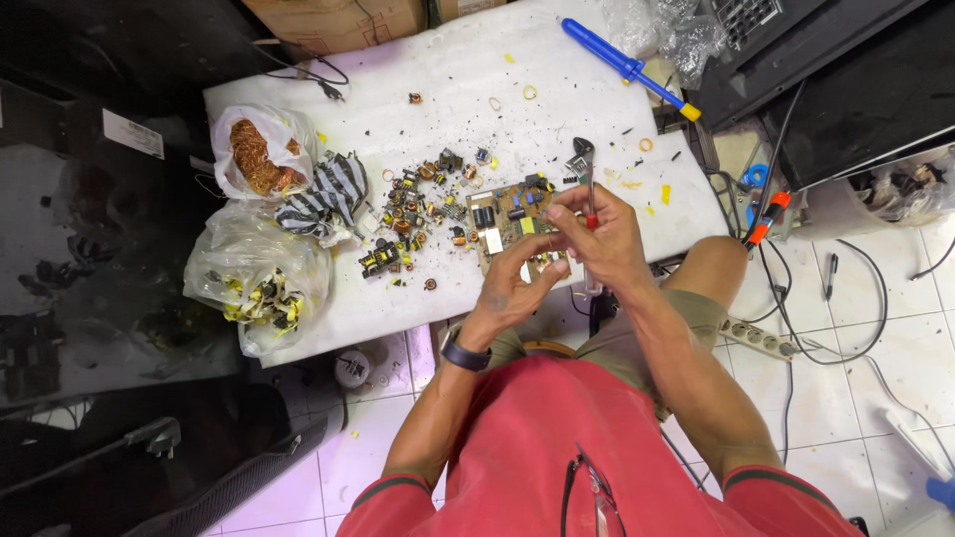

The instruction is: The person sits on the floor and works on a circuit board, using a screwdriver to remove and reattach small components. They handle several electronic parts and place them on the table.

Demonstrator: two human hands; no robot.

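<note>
A tan circuit board with several dark parts on it lies at the near edge of a white table. My left hand grips the board's near edge from below. My right hand holds pliers with red handles, their metal jaws pointing away from me over the board's right end. A heap of small coils and loose parts lies just left of the board.
Two clear bags, one of copper wire and one of yellow-black parts, sit at the table's left beside a striped cloth. A blue screwdriver lies at the far right. Cables and a power strip run over the tiled floor.
</note>
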